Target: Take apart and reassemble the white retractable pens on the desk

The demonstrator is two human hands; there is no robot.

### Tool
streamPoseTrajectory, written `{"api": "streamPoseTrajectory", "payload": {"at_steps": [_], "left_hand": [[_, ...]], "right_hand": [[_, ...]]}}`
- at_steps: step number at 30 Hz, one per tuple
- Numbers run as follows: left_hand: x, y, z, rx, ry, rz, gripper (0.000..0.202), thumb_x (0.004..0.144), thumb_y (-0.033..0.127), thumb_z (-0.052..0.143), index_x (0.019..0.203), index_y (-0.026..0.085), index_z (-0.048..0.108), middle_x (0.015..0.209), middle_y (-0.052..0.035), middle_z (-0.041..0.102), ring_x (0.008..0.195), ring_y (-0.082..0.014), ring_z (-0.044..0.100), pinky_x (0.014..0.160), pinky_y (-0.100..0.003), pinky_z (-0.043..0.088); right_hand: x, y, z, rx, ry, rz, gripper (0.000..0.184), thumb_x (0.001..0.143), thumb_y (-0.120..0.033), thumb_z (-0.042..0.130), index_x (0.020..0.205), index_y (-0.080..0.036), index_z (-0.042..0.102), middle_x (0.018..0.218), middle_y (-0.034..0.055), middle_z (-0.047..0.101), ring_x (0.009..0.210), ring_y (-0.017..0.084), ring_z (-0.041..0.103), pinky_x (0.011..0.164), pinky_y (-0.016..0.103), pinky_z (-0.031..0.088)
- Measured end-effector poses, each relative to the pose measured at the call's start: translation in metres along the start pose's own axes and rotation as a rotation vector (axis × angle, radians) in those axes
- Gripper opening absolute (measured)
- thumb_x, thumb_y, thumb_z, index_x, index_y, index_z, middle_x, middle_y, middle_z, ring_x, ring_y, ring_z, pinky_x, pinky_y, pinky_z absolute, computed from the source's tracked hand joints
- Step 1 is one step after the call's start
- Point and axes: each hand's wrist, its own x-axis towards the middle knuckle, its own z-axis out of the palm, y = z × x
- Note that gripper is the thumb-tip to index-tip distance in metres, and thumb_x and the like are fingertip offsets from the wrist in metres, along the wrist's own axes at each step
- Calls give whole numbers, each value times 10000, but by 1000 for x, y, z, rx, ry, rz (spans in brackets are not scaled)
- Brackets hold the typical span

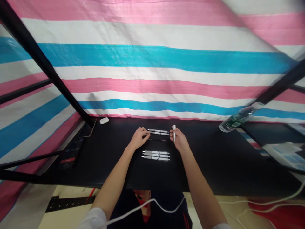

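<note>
Black in the head view, the table (pixel 205 159) carries two pens (pixel 158 132) on the far side and three pens (pixel 156 156) on the near side, with a thin dark refill (pixel 157 140) between the groups. The right hand (pixel 178 137) grasps a white barrel (pixel 174 133) in its fingers, right of the refill. The left hand (pixel 140 138) is at the refill's left end; whether it grips anything cannot be told. A bottle (pixel 238 119) leans far right.
</note>
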Motion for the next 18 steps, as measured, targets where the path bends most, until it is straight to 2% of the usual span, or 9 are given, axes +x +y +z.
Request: {"api": "streamPoseTrajectory", "payload": {"at_steps": [3, 9, 15, 18], "left_hand": [[-1, -6, 0, 47, 80, -71, 148, 869, 269, 548, 866, 195, 676, 880, -66, 602, 879, -214, 530, 830, -361, 417], [-2, -18, 4, 87, 63, -127, 50, 816, 229, 612, 845, 193, 632, 874, -52, 587, 871, -213, 534, 800, -349, 432], [-3, -21, 7, 44, 34, -128, 91, 792, 146, 586, 856, 197, 625, 803, -34, 590, 798, -190, 537, 734, -315, 444], [-2, -19, 5, -27, 61, -142, 78, 803, 202, 587, 854, 197, 646, 756, -25, 593, 723, -168, 528, 691, -298, 439]], "right_hand": [[4, 0, -6, 49, -24, 40, 265, 758, -413, 616, 946, -228, 647, 807, 30, 646, 631, 144, 569, 474, 257, 423], [6, 0, -13, 13, -111, -20, 320, 841, -449, 481, 1005, -233, 650, 858, 60, 638, 653, 164, 556, 489, 287, 439], [2, -2, -4, 5, -85, 12, 266, 737, -384, 653, 946, -219, 649, 727, 13, 581, 600, 132, 519, 480, 260, 412], [-3, -2, 4, -56, -52, -73, 286, 673, -339, 729, 914, -217, 633, 705, -10, 581, 616, 128, 533, 523, 262, 425]]}}
